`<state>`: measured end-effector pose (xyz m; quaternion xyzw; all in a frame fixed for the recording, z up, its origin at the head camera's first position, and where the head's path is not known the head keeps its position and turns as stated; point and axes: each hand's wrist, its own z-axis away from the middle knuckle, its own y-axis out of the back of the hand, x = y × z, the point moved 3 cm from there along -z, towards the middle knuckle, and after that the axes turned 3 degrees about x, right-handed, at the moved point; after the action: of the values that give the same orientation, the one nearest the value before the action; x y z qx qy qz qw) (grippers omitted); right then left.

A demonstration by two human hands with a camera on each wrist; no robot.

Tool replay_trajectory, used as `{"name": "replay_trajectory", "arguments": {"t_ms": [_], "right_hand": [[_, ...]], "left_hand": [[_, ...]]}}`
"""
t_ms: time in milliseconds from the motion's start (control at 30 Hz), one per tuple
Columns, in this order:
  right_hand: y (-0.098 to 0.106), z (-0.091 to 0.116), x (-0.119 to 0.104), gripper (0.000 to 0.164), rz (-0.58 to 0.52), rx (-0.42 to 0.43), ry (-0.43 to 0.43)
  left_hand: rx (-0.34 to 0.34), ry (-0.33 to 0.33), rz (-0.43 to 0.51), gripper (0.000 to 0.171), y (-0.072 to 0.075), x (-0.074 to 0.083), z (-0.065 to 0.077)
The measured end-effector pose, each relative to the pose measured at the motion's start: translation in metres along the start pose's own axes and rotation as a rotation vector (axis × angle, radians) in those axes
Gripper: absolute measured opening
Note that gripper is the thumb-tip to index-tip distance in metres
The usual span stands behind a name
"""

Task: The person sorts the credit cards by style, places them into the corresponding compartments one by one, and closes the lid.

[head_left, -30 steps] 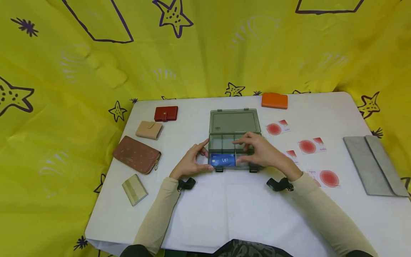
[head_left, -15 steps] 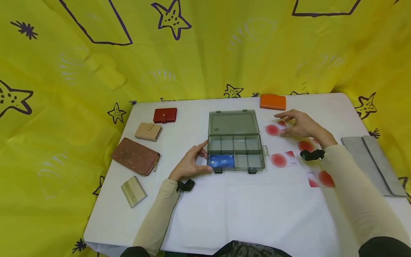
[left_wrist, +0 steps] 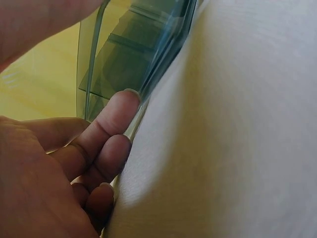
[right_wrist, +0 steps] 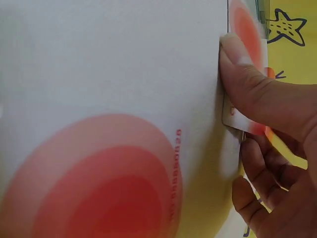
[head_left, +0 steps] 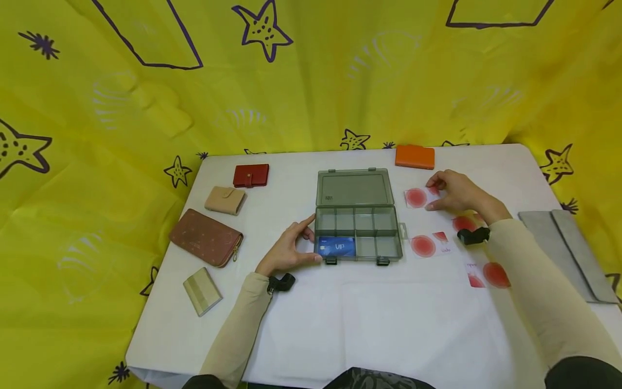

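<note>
A translucent grey-green compartment box (head_left: 376, 248) lies with its lid (head_left: 353, 186) folded back. Its front left compartment contains a blue VIP card (head_left: 337, 247). My left hand (head_left: 290, 251) touches the box's left end, thumb by the front corner and fingertips against the side wall, as the left wrist view shows. To the right of the lid, my right hand (head_left: 457, 193) pinches the right end of a white card with a red circle (head_left: 416, 198). In the right wrist view the thumb lies over this card (right_wrist: 237, 118), with fingertips at its edge.
More red-circle cards lie right of the box: one close by (head_left: 423, 246), another (head_left: 464, 223) partly under the right wrist, several nearer the sleeve. An orange wallet (head_left: 415, 157) and grey pouch (head_left: 568, 254) flank them. Red (head_left: 251, 175), beige (head_left: 225, 200) and brown (head_left: 206, 237) wallets line the left.
My right hand has left the box, moved right to the card beyond it and pinched that card's right end. The left hand stays at the box.
</note>
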<state>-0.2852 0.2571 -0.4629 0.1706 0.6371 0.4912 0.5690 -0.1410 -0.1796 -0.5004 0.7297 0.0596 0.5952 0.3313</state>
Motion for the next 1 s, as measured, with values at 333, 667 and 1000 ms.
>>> {"name": "replay_trajectory", "arguments": {"t_ms": [333, 667, 1000], "right_hand": [[-0.004, 0.018, -0.003, 0.037, -0.062, 0.019, 0.004], [0.003, 0.054, -0.026, 0.055, -0.436, 0.250, -0.051], [-0.050, 0.085, -0.074, 0.059, -0.493, 0.165, 0.219]], "left_hand": [[0.005, -0.021, 0.003, 0.106, 0.001, 0.001, 0.001], [0.007, -0.007, 0.006, 0.107, 0.000, 0.000, 0.000], [0.007, 0.006, 0.010, 0.107, 0.000, -0.001, -0.001]]}}
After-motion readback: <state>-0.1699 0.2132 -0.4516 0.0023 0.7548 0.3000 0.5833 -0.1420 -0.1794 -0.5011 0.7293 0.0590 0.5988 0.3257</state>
